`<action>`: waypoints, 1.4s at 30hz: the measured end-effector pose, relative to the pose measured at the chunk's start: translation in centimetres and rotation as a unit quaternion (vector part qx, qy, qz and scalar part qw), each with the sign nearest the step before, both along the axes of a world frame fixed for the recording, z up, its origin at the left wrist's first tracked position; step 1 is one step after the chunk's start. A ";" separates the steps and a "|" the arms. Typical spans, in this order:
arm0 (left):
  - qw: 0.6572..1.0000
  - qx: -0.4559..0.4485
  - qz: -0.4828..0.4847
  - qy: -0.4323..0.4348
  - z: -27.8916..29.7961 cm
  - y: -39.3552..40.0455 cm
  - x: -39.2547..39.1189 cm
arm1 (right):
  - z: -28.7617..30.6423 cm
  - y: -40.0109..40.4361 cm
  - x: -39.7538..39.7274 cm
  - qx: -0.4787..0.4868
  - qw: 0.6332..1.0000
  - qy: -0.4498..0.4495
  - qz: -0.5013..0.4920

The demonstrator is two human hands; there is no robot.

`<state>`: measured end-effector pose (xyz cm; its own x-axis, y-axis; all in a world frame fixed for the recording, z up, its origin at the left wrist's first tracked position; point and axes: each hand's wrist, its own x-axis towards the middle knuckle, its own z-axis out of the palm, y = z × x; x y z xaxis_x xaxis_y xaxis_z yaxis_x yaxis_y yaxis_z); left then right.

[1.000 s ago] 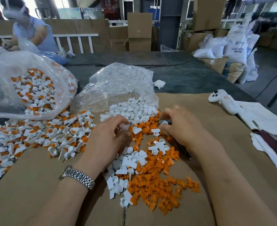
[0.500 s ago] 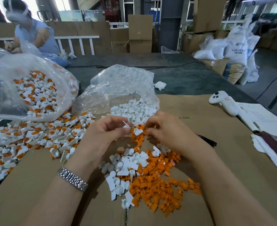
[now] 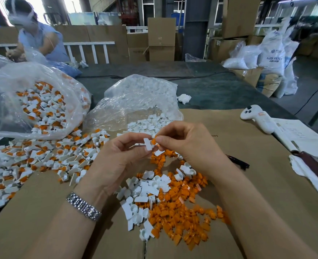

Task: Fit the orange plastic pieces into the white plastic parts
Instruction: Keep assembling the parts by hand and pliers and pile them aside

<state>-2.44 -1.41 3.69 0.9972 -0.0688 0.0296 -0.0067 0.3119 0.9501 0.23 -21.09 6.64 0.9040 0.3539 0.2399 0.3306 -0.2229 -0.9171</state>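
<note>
Orange piece [image 3: 154,141], pinched by the right hand [image 3: 188,144], met the white part [image 3: 148,144] gripped in the left hand [image 3: 120,156]; pressing home seemed next.

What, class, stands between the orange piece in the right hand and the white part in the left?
Nothing visible. The right hand pinches the orange piece right against the white part held by the left hand, above the loose piles.
</note>
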 end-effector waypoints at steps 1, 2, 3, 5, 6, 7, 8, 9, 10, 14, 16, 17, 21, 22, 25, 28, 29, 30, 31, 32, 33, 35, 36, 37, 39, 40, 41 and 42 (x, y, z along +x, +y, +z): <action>1.000 0.009 0.006 -0.005 0.0 0.0 0.0 | 0.0 0.2 -0.1 -0.004 1.000 -0.004 -0.001; 1.000 0.022 0.015 -0.010 0.0 0.0 -0.1 | 0.0 0.3 -0.2 -0.008 1.000 -0.008 -0.005; 0.999 0.038 0.027 -0.014 0.1 0.0 -0.2 | 0.0 0.5 -0.2 -0.016 1.000 -0.014 -0.012; 0.996 0.070 0.044 -0.026 0.1 0.0 -0.3 | -0.1 0.9 -0.4 -0.038 0.998 -0.031 -0.034; 0.995 0.083 0.049 -0.034 0.1 -0.2 -0.5 | -0.3 1.1 -0.4 -0.046 0.997 -0.040 -0.046; 0.992 0.102 0.057 -0.044 0.1 -0.3 -0.6 | -0.5 1.4 -0.5 -0.050 0.996 -0.047 -0.057; 0.987 0.131 0.071 -0.057 0.0 -0.4 -0.8 | -0.6 1.6 -0.6 -0.055 0.995 -0.051 -0.067; 0.980 0.166 0.087 -0.071 0.0 -0.4 -0.9 | -0.8 1.9 -0.7 -0.062 0.994 -0.053 -0.075; 0.973 0.192 0.098 -0.079 -0.1 -0.4 -0.9 | -0.9 2.1 -0.7 -0.065 0.993 -0.051 -0.080; 0.981 0.153 0.100 -0.061 0.1 -0.1 -0.8 | -0.9 2.1 -0.7 -0.008 0.999 -0.010 -0.039; 0.986 0.130 0.093 -0.057 0.2 0.0 -0.8 | -0.8 1.9 -0.6 -0.006 0.999 -0.026 -0.021; 0.984 0.137 0.095 -0.064 0.3 0.0 -0.8 | -0.8 1.8 -0.6 -0.013 0.999 -0.036 -0.020; 0.960 0.227 0.119 -0.116 0.2 0.0 -0.9 | -1.3 1.9 -0.5 -0.072 0.993 -0.081 -0.041; 0.955 0.242 0.123 -0.123 0.1 -0.1 -0.9 | -1.4 2.0 -0.5 -0.089 0.990 -0.098 -0.047; 0.953 0.246 0.126 -0.125 0.1 -0.1 -0.9 | -1.7 2.3 -0.6 -0.090 0.988 -0.117 -0.052; 0.974 0.172 0.107 -0.097 0.4 0.3 -0.9 | -1.5 2.2 -0.5 -0.015 0.997 -0.070 -0.009; 0.979 0.150 0.103 -0.087 0.5 0.4 -0.9 | -1.4 2.0 -0.4 -0.003 0.998 -0.062 0.005; 0.983 0.132 0.099 -0.077 0.5 0.5 -0.9 | -1.3 1.9 -0.3 0.001 0.998 -0.061 0.016; 0.987 0.116 0.092 -0.070 0.5 0.5 -0.9 | -1.3 1.8 -0.3 0.000 0.998 -0.065 0.021; 0.990 0.095 0.080 -0.064 0.5 0.5 -0.8 | -1.3 1.8 -0.2 -0.003 0.997 -0.074 0.021; 0.994 0.064 0.064 -0.058 0.5 0.5 -0.8 | -1.3 1.7 -0.2 -0.008 0.996 -0.083 0.017; 0.999 -0.009 0.032 -0.038 0.5 0.6 -0.6 | -1.4 1.7 -0.2 -0.019 0.995 -0.101 0.007; 0.999 -0.032 0.022 -0.027 0.5 0.6 -0.5 | -1.4 1.7 -0.1 -0.022 0.994 -0.109 0.002; 0.999 -0.044 0.018 -0.018 0.5 0.6 -0.5 | -1.4 1.7 -0.1 -0.026 0.993 -0.116 -0.002; 0.999 -0.048 0.026 -0.007 0.5 0.5 -0.4 | -1.4 1.7 -0.2 -0.040 0.990 -0.137 -0.007; 0.998 -0.043 0.038 -0.005 0.5 0.4 -0.3 | -1.4 1.7 -0.2 -0.049 0.988 -0.148 -0.008; 0.998 -0.037 0.049 -0.004 0.5 0.3 -0.3 | -1.3 1.8 -0.3 -0.056 0.986 -0.157 -0.008; 0.998 -0.031 0.058 -0.003 0.5 0.3 -0.3 | -1.3 1.8 -0.4 -0.062 0.984 -0.165 -0.009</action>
<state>-2.74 -1.10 4.23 0.9981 0.0491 0.0366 -0.0521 0.3670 0.9288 -0.14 -19.24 5.33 0.7904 0.3844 0.4770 0.6009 -0.3349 -0.7258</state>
